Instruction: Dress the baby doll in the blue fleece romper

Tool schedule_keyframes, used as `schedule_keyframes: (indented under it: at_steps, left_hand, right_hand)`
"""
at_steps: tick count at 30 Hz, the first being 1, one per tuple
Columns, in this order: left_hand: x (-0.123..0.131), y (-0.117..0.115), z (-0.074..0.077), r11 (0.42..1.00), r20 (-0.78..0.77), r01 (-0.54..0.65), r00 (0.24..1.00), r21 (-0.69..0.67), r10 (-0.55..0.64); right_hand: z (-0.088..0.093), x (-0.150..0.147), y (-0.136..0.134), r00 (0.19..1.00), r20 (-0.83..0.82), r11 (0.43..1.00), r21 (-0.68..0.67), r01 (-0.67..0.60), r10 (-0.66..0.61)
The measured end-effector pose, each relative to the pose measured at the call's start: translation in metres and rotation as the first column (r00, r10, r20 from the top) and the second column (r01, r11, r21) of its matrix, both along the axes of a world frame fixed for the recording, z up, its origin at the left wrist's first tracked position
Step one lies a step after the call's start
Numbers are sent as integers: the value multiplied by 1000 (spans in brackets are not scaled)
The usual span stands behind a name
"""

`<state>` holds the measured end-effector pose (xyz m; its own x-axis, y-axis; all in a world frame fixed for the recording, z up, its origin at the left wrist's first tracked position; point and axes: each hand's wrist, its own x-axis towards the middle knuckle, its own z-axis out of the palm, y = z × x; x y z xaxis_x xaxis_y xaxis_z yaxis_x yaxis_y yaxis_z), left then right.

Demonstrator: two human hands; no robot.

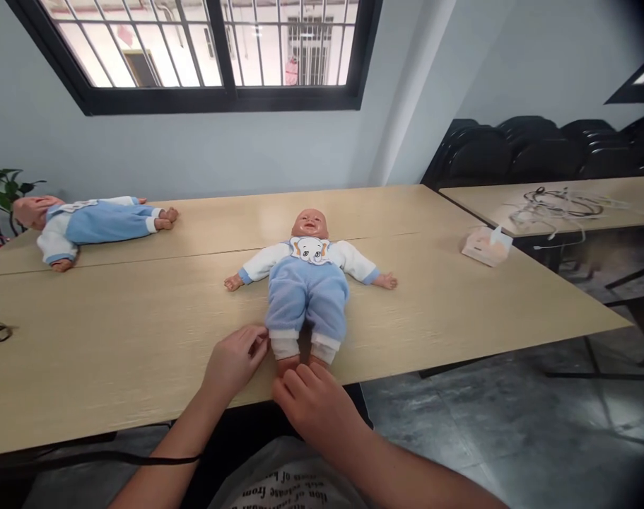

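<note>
A baby doll in a blue and white suit lies on its back on the wooden table, arms spread, feet towards me. My left hand pinches the white cuff of the doll's leg on the left side, fingers closed. At the table's near edge my right hand covers the doll's feet, fingers curled round them. The feet are mostly hidden under that hand.
A second doll in the same suit lies at the far left of the table. A tissue box sits at the right. A second table holds tangled cables. Black chairs stand behind it; a plant is at left.
</note>
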<state>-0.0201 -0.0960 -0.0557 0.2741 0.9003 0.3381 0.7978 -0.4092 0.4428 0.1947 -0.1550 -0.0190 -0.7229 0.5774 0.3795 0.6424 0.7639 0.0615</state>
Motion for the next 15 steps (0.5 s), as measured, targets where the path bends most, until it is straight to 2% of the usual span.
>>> schedule_keyframes:
  at_steps: [3, 7, 9, 11, 15]
  left_hand:
    - [2, -2, 4, 999, -14, 14, 1000, 40, -14]
    - [1, -22, 12, 982, 39, 170, 984, 81, -174]
    - [-1, -34, 13, 976, 88, 193, 975, 97, -202]
    - [-2, -40, 13, 988, 122, 140, 982, 59, -146]
    - [1, -35, 9, 990, 119, -8, 993, -140, 25]
  right_hand:
    - [1, 2, 6, 999, -31, 1000, -21, 11, -12]
    - [0, 6, 7, 981, -185, 994, -98, 46, -63]
    - [-3, 8, 7, 965, -252, 990, -132, 40, -72]
    - [-6, 8, 7, 952, -299, 984, -175, 20, -72]
    - [-8, 2, 4, 917, -393, 972, -232, -28, -67]
